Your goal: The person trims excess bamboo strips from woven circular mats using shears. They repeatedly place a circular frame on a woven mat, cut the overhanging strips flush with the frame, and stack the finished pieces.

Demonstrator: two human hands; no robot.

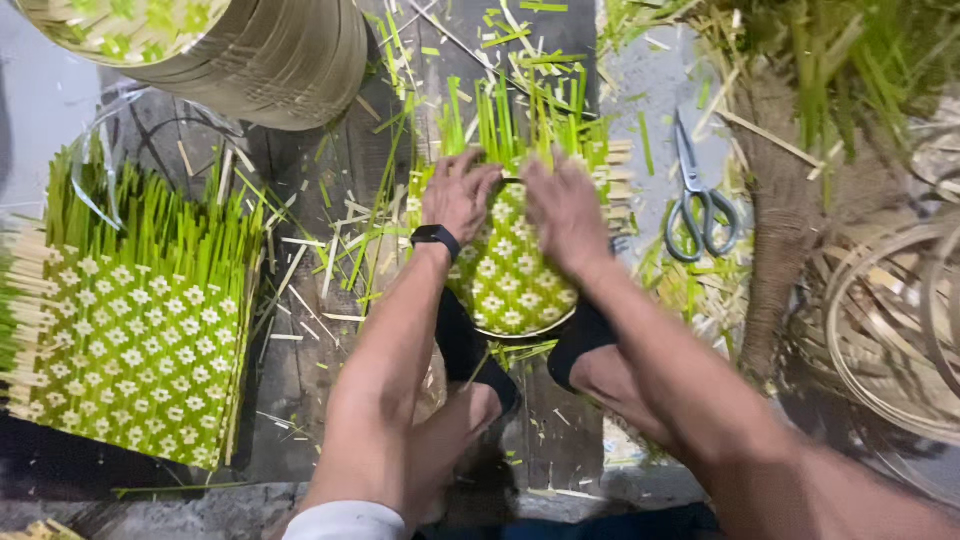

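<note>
A green and pale woven bamboo mat [515, 272] lies pressed over a round form on the floor between my knees. Loose green strip ends stick up from its far edge. My left hand [458, 196] presses down on the mat's upper left part, fingers curled over the weave; a black band sits on that wrist. My right hand [566, 212] lies flat on the upper right part, palm down. Both hands sit close together near the mat's far edge.
A flat woven mat [135, 345] with the same pattern lies at the left. Grey scissors [697, 205] rest at the right. A round woven basket [270, 55] stands at the upper left. Bamboo hoops [880, 320] lie at the far right. Strip offcuts [320, 270] litter the floor.
</note>
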